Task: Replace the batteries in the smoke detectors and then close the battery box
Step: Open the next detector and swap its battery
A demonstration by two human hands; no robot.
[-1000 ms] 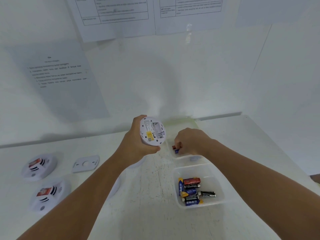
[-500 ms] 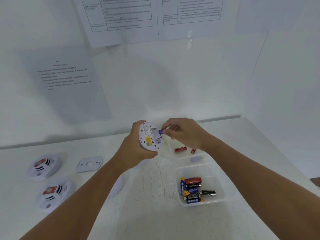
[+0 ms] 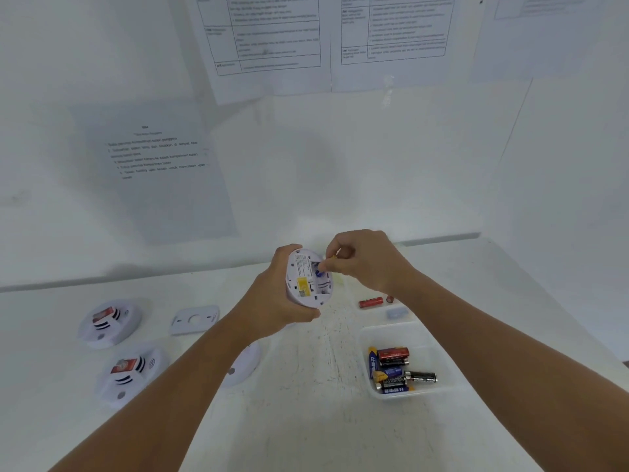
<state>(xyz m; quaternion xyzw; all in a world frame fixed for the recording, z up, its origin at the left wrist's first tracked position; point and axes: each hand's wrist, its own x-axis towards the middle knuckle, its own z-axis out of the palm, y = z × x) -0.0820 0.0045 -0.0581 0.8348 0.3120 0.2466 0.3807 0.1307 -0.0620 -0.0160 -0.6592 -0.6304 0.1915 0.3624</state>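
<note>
Head view, looking down at a white table (image 3: 306,420) against a white wall with printed sheets (image 3: 269,39) taped up. The left hand (image 3: 272,301) is wrapped round a white smoke detector (image 3: 308,279), held up above the table with its open back and yellow label facing the person. The right hand (image 3: 366,260) has its fingertips pinched on a blue battery (image 3: 320,272), pressed at the detector's battery bay. Behind the held detector on its right lies a shallow tray with a red battery (image 3: 370,303) in it. Nearer than that tray stands a clear battery box (image 3: 439,338), lid off, holding a small heap of mixed batteries (image 3: 394,369). Well to the left of the held detector lie two more smoke detectors (image 3: 109,321) face up, one nearer than the other (image 3: 132,373), with a flat white mounting plate (image 3: 194,320) between them and the left forearm. Another round white piece (image 3: 243,366) sits partly hidden under that forearm.
</note>
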